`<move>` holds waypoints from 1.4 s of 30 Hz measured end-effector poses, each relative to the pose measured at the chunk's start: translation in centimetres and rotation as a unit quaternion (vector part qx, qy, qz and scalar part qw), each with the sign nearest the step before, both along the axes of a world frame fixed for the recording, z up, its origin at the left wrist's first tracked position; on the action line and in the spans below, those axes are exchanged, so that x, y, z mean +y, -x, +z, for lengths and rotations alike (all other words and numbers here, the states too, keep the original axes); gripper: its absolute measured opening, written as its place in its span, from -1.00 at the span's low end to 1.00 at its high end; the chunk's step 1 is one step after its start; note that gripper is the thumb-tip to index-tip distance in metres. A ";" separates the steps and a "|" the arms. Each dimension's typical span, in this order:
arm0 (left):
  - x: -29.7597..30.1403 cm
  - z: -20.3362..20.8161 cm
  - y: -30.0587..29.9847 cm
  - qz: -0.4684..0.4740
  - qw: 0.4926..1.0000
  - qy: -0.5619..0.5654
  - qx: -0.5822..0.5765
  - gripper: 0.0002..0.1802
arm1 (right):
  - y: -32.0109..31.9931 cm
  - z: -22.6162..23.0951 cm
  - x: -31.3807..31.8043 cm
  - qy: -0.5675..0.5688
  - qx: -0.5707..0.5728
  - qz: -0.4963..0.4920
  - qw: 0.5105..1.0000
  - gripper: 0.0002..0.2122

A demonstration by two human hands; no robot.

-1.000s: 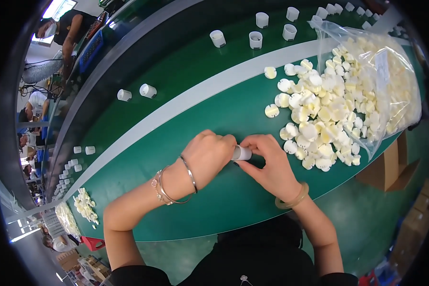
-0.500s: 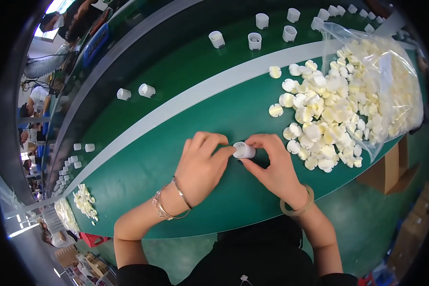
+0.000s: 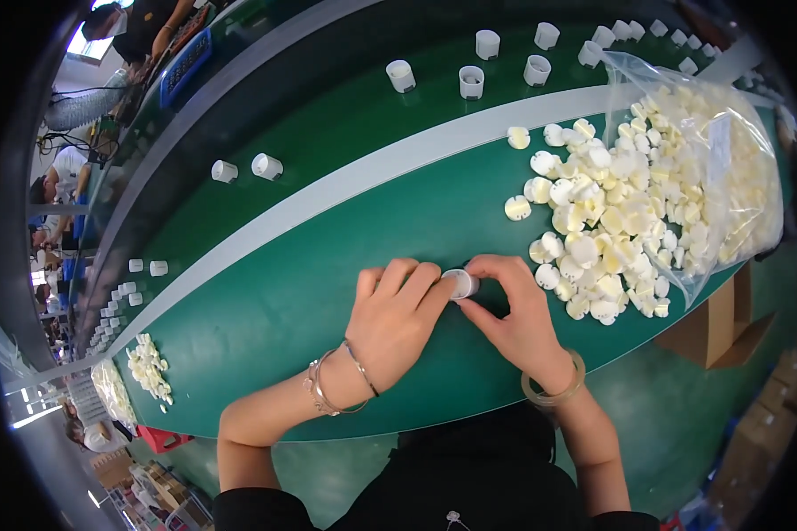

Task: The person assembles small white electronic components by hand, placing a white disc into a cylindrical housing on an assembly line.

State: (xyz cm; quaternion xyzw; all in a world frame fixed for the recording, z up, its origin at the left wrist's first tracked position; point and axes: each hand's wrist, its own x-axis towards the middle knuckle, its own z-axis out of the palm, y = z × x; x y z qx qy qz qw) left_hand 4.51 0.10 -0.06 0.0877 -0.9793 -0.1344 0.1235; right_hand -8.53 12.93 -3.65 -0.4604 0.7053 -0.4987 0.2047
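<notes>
A small white plastic cup [image 3: 461, 283] is held just above the green worktop, its open mouth tilted toward my left hand. Thumb and index finger of my right hand [image 3: 524, 326] close round its right side. My left hand [image 3: 393, 317] has curled fingers, and its index fingertip presses at the cup's mouth; the left thumb is hidden beneath the hand. Whether anything sits inside the cup is covered by that finger. Right of my hands lies a heap of round, pale yellow and white discs [image 3: 607, 217], some of them notched, spilling from a clear plastic bag [image 3: 742, 177].
Beyond a pale grey divider strip [image 3: 363, 157], similar white cups [image 3: 471, 81] stand on a green belt [image 3: 328, 115], with more at the far left. A smaller disc pile [image 3: 148, 367] lies at the worktop's left end. An open cardboard box [image 3: 713, 323] sits below the right edge.
Both hands and the cup have shifted slightly right. My left hand has turned a little, its fingers now more bunched at the cup's mouth. The whole view has moved slightly.
</notes>
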 end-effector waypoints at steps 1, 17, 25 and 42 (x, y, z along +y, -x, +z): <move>0.1 -0.2 0.0 -0.002 1.000 0.008 -0.002 -0.55 | 0.0 0.0 0.1 -0.007 -0.018 -0.003 1.000 -0.63; -1.3 -2.2 0.8 -0.076 0.976 -0.203 0.027 -0.79 | 3.9 4.5 0.3 -0.107 0.069 0.100 0.987 -0.71; -17.9 -3.6 3.5 0.200 0.962 -0.081 0.169 -0.89 | 7.9 5.0 -3.4 -0.182 0.402 0.068 0.895 -0.76; -13.6 -3.9 13.1 0.066 0.975 -0.120 0.176 -0.72 | 3.5 3.0 -1.5 -0.083 0.273 0.068 0.956 -0.78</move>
